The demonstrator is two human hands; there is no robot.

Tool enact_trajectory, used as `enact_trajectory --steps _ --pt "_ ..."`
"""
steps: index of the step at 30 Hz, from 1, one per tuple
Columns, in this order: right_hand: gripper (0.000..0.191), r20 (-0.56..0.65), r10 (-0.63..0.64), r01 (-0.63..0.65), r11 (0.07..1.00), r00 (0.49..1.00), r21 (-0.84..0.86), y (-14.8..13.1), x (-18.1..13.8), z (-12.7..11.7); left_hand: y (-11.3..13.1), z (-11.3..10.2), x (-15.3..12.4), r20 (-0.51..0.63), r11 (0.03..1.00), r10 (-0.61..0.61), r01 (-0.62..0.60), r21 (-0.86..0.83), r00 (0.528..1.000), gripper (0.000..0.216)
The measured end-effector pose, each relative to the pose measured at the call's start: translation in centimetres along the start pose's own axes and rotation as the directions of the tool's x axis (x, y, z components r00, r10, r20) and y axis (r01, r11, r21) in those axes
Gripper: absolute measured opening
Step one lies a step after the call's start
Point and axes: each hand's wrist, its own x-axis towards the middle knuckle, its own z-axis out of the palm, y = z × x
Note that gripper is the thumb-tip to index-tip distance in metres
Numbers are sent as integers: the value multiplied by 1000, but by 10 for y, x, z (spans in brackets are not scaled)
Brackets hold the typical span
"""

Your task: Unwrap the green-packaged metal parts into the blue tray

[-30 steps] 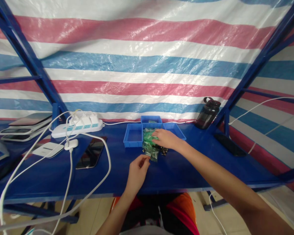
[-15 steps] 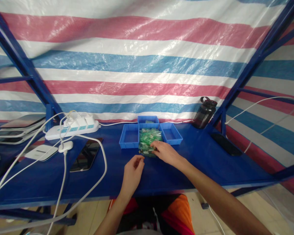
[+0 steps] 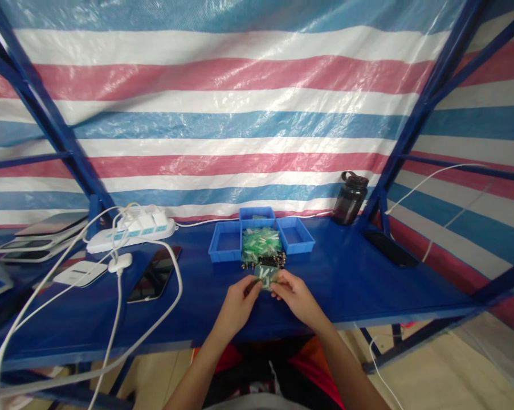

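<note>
A small clear packet with green parts (image 3: pixel 265 277) is pinched between both hands over the blue table (image 3: pixel 351 285). My left hand (image 3: pixel 239 302) grips its left edge, fingers closed. My right hand (image 3: pixel 293 295) grips its right edge, fingers closed. Just beyond lies a pile of similar green packets (image 3: pixel 260 244) in front of and between blue trays (image 3: pixel 226 242). A few dark small parts (image 3: pixel 278 260) lie at the pile's near edge.
A white power strip (image 3: pixel 131 228) with plugs and white cables (image 3: pixel 115 307) sits at left, beside a black phone (image 3: pixel 153 274) and a white box (image 3: pixel 80 272). A dark bottle (image 3: pixel 350 198) stands at right, a black flat device (image 3: pixel 387 249) beyond it. Striped tarp hangs behind.
My right hand drew back from the pile with one packet. My left hand came up to meet it, and both now hold the packet near the table's front.
</note>
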Motion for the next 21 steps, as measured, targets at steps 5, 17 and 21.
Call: enact_trajectory --steps 5,17,21 --pt "18 -7 -70 70 996 998 -62 2 0 -2 -4 2 1 22 1000 19 -18 -25 1000 26" --pt "31 -45 -137 121 959 990 -255 -7 -7 -2 -3 6 -2 -12 995 56 -57 -78 998 21" --pt "28 -42 -154 136 949 987 -285 -3 -5 -2 -5 6 -2 5 992 105 -105 -71 994 19"
